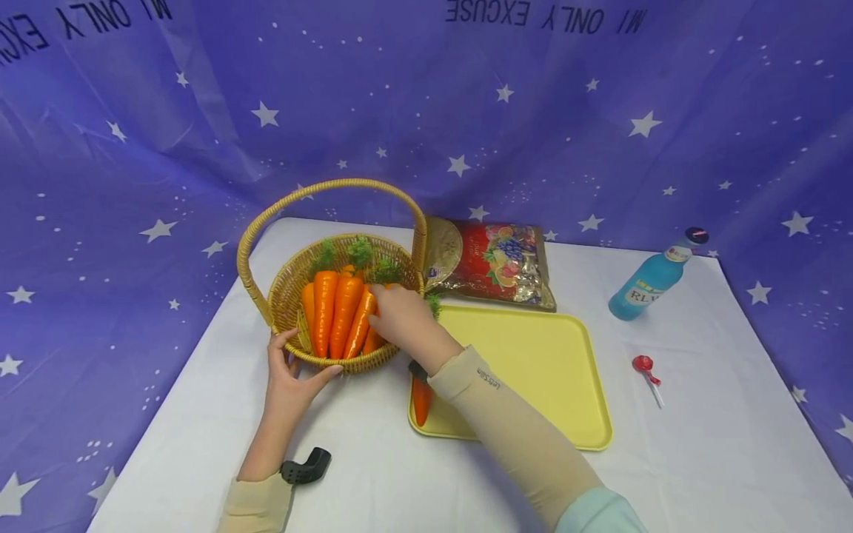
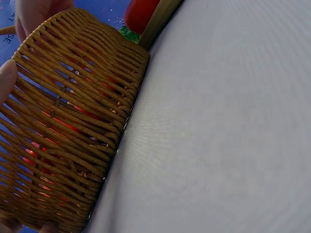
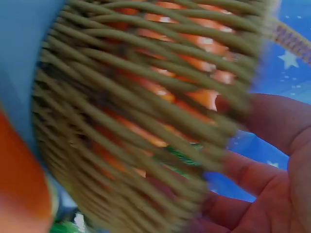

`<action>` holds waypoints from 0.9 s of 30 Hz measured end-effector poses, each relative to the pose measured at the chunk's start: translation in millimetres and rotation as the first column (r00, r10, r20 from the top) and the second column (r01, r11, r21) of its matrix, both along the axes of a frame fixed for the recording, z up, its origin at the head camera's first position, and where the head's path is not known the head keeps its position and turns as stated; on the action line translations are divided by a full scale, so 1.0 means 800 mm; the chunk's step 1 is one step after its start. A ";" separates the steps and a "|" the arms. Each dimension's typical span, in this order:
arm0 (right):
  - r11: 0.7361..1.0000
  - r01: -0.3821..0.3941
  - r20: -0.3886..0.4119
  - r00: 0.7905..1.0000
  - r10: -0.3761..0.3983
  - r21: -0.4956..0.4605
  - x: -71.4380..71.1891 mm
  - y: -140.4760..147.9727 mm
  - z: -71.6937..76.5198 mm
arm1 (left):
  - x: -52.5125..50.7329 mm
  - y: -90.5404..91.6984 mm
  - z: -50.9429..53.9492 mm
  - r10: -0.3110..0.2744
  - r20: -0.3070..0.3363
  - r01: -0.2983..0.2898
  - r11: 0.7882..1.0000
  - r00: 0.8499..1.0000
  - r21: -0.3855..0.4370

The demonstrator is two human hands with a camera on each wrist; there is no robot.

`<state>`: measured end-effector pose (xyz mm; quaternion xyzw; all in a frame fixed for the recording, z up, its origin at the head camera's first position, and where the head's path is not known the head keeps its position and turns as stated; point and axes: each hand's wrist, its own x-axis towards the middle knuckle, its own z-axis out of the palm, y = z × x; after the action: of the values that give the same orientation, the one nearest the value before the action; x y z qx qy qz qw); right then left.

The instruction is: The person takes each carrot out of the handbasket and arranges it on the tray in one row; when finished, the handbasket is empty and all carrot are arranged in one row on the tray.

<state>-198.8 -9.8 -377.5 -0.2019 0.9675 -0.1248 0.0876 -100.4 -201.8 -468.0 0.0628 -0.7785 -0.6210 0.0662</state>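
A wicker basket (image 1: 363,363) with a tall handle holds several orange carrots (image 1: 343,311) with green tops. My left hand (image 1: 289,389) grips it at the front left, its thumb along the front wall. In the left wrist view, that thumb (image 2: 7,80) presses the weave near the rim. My right hand (image 1: 413,322) reaches over the right rim, its fingers among the carrots. Through the weave in the right wrist view, its grasp is partly hidden, so whether it pinches a carrot is unclear. Another carrot (image 1: 422,403) lies at the left edge of a yellow tray (image 1: 526,370), under my right wrist.
Behind the tray lies a red and gold fruit-printed bag (image 1: 496,263). To the right stands a blue bottle (image 1: 648,285) with a dark cap. A red lollipop (image 1: 643,364) lies in front of it. A starry blue cloth (image 1: 400,96) hangs behind the white table.
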 end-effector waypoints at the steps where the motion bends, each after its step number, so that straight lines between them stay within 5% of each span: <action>1: 1.000 0.004 0.001 1.000 -0.004 0.010 -0.002 0.000 -0.003 | 0.000 0.000 -0.001 -0.001 -0.002 0.001 1.000 1.000 0.000; 9: 0.999 0.019 -0.033 0.999 -0.017 0.051 -0.012 -0.004 -0.016 | -0.002 0.000 -0.005 0.008 -0.011 -0.008 1.000 1.000 -0.021; 16: 0.990 0.039 0.046 0.998 -0.046 0.132 -0.021 -0.015 -0.026 | -0.003 -0.001 -0.009 0.013 -0.011 -0.013 1.000 1.000 -0.017; 27: 0.987 0.136 0.071 0.987 -0.143 0.088 -0.030 -0.028 -0.040 | -0.001 -0.002 -0.007 0.014 0.009 -0.014 1.000 1.000 -0.016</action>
<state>-223.2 -32.6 -409.2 -0.1249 0.9795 -0.0978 0.1242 -101.3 -203.0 -473.7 0.0704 -0.7834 -0.6139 0.0674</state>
